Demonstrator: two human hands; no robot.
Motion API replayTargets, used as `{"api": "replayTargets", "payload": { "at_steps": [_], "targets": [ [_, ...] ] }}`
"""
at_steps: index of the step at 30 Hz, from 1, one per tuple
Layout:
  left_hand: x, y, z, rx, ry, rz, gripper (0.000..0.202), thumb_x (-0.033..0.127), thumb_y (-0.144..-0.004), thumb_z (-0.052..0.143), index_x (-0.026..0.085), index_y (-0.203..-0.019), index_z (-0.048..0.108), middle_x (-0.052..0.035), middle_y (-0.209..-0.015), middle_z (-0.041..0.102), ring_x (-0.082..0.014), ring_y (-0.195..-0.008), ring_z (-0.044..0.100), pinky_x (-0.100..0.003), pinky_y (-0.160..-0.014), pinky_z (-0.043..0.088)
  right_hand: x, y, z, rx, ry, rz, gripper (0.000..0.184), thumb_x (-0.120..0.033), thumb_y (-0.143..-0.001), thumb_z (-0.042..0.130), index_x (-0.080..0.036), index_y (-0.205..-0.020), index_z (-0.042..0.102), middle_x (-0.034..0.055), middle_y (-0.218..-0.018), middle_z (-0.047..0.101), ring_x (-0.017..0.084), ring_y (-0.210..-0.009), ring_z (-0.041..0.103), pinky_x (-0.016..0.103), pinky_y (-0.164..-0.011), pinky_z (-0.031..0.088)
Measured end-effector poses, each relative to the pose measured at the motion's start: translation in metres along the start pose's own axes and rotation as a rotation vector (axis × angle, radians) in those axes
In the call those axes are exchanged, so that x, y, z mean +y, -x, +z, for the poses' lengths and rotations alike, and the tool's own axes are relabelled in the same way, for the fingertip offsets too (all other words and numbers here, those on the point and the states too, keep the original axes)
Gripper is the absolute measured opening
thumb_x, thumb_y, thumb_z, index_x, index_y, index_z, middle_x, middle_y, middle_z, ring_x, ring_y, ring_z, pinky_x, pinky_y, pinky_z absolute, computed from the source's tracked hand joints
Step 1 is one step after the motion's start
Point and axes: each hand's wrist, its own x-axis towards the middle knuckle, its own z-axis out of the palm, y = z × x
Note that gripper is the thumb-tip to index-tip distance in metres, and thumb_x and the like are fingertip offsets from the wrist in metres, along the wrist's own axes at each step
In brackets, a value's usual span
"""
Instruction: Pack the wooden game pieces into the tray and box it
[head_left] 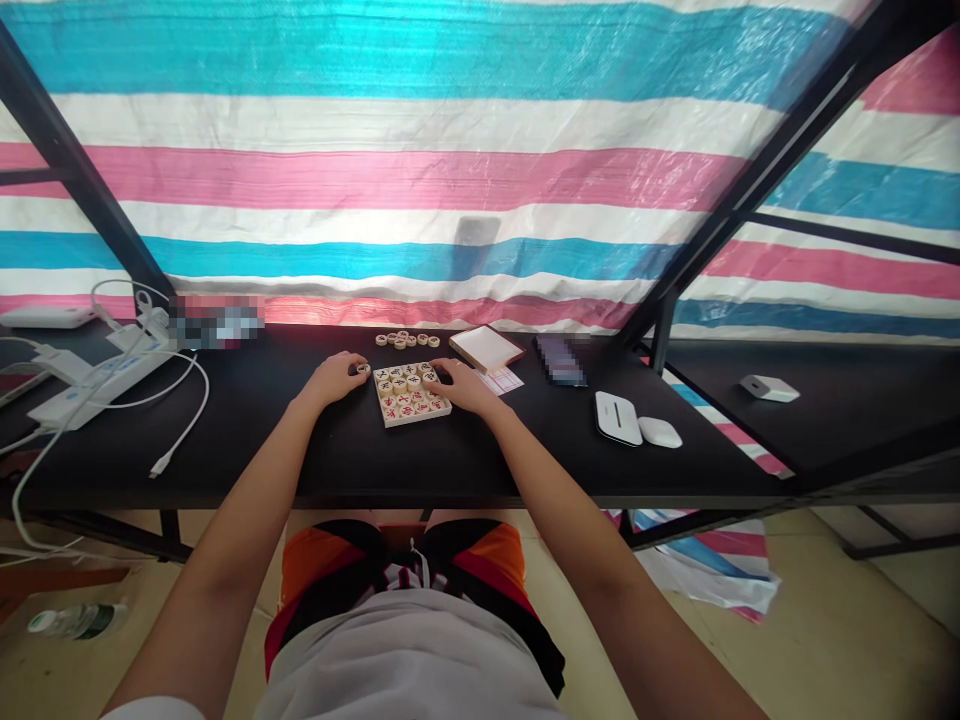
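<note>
A shallow white box [412,417] of round Chinese chess pieces lies on the black desk, black characters towards the far side and red ones along the near side. To its left, my left hand [334,380] rests on the desk, thumb and fingers closed round a single chess piece [363,369]. My right hand [463,388] reaches over the box's right side, its thumb and forefinger about a chess piece [430,378] there; the fingers partly hide it. Several loose chess pieces [409,341] stand in a cluster behind the box.
Behind my right hand lie a box lid [486,350] and a printed paper [501,381]. A phone [560,360], a white device [618,418] and a white earbud case [661,432] are further right. A power strip [101,385] with white cables occupies the left end.
</note>
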Motion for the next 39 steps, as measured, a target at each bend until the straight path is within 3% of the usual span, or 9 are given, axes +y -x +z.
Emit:
{"api": "replayTargets", "payload": {
  "at_steps": [7, 31, 35, 37, 39],
  "targets": [
    [0.003, 0.002, -0.003, -0.024, -0.025, -0.005, 0.039, 0.045, -0.082, 0.050, 0.021, -0.107, 0.066, -0.0071, -0.106, 0.065, -0.0230, -0.094, 0.060, -0.030, -0.080, 0.046, 0.001, 0.000, 0.000, 0.000, -0.001, 0.006, 0.052, -0.048, -0.083, 0.059, -0.020, -0.127, 0.054, 0.0104, -0.114, 0.058, 0.023, -0.109, 0.054, 0.036, -0.095, 0.042],
    [0.008, 0.005, -0.005, 0.036, -0.067, 0.039, 0.034, 0.042, -0.084, 0.051, 0.021, -0.105, 0.066, -0.0064, -0.103, 0.065, -0.0211, -0.087, 0.061, -0.029, -0.074, 0.047, 0.001, 0.000, 0.001, 0.003, 0.000, -0.002, 0.051, -0.047, -0.083, 0.059, -0.021, -0.127, 0.053, 0.0096, -0.114, 0.058, 0.023, -0.109, 0.054, 0.037, -0.095, 0.042],
    [0.022, 0.009, -0.011, 0.206, -0.133, 0.176, 0.031, 0.037, -0.087, 0.047, 0.021, -0.107, 0.064, -0.0066, -0.102, 0.064, -0.0209, -0.091, 0.060, -0.030, -0.080, 0.047, 0.000, 0.000, 0.001, 0.006, -0.012, -0.002, 0.051, -0.047, -0.083, 0.059, -0.021, -0.126, 0.053, 0.0100, -0.116, 0.058, 0.023, -0.111, 0.054, 0.038, -0.097, 0.041],
    [0.036, 0.013, -0.013, 0.279, -0.150, 0.315, 0.030, 0.034, -0.088, 0.046, 0.019, -0.106, 0.064, -0.0069, -0.099, 0.064, -0.0205, -0.092, 0.059, -0.031, -0.085, 0.046, 0.001, -0.001, 0.001, 0.008, -0.021, -0.004, 0.052, -0.048, -0.083, 0.059, -0.021, -0.127, 0.053, 0.0104, -0.117, 0.057, 0.024, -0.111, 0.053, 0.038, -0.097, 0.041],
    [0.050, 0.017, -0.014, 0.265, -0.194, 0.481, 0.027, 0.032, -0.086, 0.049, 0.018, -0.101, 0.065, -0.0071, -0.095, 0.065, -0.0208, -0.090, 0.058, -0.034, -0.086, 0.045, 0.002, -0.001, 0.002, 0.014, -0.025, -0.010, 0.052, -0.047, -0.082, 0.060, -0.020, -0.126, 0.053, 0.0104, -0.117, 0.057, 0.023, -0.111, 0.054, 0.039, -0.097, 0.041]
  ]
}}
